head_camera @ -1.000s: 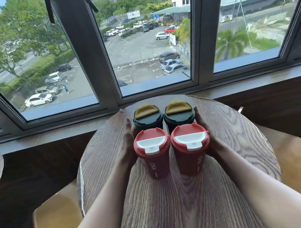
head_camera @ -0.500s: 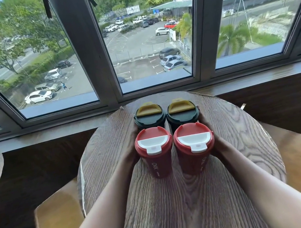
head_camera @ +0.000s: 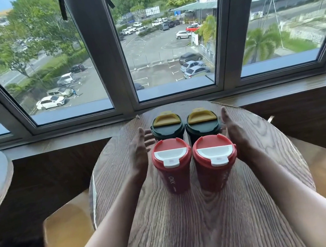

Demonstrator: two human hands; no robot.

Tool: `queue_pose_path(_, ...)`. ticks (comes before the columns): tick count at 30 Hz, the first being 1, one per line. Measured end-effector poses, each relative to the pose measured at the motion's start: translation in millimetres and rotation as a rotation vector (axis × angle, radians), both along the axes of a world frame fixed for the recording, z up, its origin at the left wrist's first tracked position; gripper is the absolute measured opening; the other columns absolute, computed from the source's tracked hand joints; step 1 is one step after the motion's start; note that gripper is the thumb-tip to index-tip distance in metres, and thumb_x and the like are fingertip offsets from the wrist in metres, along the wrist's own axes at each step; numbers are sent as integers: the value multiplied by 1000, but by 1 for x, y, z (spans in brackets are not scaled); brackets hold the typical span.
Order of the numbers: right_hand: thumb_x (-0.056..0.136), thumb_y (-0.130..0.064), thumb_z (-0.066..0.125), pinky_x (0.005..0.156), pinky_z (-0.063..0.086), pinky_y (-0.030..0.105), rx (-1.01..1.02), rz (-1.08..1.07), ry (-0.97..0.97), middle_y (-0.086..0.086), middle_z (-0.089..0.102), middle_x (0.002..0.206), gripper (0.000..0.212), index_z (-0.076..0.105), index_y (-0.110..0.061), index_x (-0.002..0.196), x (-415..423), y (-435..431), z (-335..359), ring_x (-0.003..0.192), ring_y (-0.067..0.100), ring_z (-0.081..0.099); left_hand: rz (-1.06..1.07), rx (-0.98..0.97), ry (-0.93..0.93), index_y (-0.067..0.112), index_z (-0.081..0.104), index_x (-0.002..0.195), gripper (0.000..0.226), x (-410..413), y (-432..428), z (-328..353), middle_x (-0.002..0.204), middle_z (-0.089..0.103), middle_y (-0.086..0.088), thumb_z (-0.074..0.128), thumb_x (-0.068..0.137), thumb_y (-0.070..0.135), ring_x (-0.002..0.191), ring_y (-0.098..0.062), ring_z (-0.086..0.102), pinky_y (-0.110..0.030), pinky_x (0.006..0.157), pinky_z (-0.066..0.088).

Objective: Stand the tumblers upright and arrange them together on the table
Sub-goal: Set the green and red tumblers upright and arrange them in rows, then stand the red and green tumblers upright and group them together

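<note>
Fingers (head_camera: 144, 134) of the left hand (head_camera: 139, 154) and the right hand (head_camera: 234, 133) are extended flat, palms facing inward, flanking the group and gripping nothing. Four tumblers stand upright in a two-by-two block near the far edge of the round wood-grain table (head_camera: 195, 225). Near row: two red plastic tumblers (head_camera: 173, 165) with white flip lids. Far row: two dark green tumblers (head_camera: 167, 127) with yellow flip lids. All lids are closed; contents cannot be seen. A window (head_camera: 165, 37) lies beyond the table.
</note>
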State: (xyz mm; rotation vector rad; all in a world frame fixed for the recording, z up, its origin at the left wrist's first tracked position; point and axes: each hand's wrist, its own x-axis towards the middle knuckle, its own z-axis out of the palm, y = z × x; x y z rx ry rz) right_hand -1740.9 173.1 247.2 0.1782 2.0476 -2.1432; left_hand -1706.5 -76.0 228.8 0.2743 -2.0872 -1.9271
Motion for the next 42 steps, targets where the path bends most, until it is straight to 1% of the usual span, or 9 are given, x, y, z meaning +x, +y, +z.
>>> queue_pose_path(3,95,-44,52,106,43,48,159,28,164,8,70,114,28,69,-22,102,-19,5,32,102,20,65,143,-184,64,8,69,101,23,-2,-18,26,91,72,-9,51,102,23,87,-27,71,-30,72,53)
queue_pose_path(9,94,-24,59,71,51,19,382,241,383,9,71,100,25,67,-8,112,-47,-24,110,85,18,66,187,-465,128,15,72,83,13,10,-59,85,74,72,-2,62,92,12,71,-20,69,-35,70,57)
queue_pose_path(13,94,-23,59,66,47,21,540,392,548,10,71,100,25,67,-6,111,-38,-80,147,87,22,69,199,-575,160,20,72,79,16,31,-98,115,71,72,-2,64,89,12,74,-28,73,-46,75,61)
queue_pose_path(19,92,-22,62,62,50,13,495,580,651,11,72,94,24,69,-4,105,7,-212,174,80,21,67,312,-655,151,13,74,82,11,89,-182,151,71,74,-4,66,89,16,70,-23,73,-41,75,62)
queue_pose_path(25,90,-20,65,57,47,15,400,738,668,20,73,95,22,71,-3,102,76,-360,169,75,21,66,439,-658,100,25,67,66,16,175,-282,161,64,71,2,63,82,22,59,-17,66,-35,71,56)
queue_pose_path(28,89,-20,67,70,50,27,341,819,660,19,74,90,18,72,-4,97,111,-428,156,71,20,64,560,-653,56,19,71,76,12,220,-328,155,70,73,0,65,85,22,65,-17,67,-32,72,56)
queue_pose_path(33,86,-17,68,64,48,22,248,832,563,3,68,79,13,70,-9,96,160,-515,125,65,15,63,754,-647,-26,11,72,102,14,284,-399,131,92,69,-4,64,91,16,71,-8,60,-7,49,39)
queue_pose_path(38,68,-48,70,79,57,39,269,761,489,-2,73,91,51,69,-18,110,190,-599,80,83,18,69,945,-576,-72,17,70,102,16,325,-467,94,85,68,6,68,86,16,86,-21,68,-26,69,48)
queue_pose_path(42,85,-27,71,84,44,25,198,750,225,8,60,122,56,49,-10,134,200,-658,53,111,22,58,1030,-450,-112,12,64,115,31,337,-520,66,95,68,-2,72,86,16,92,-26,66,-31,78,47)
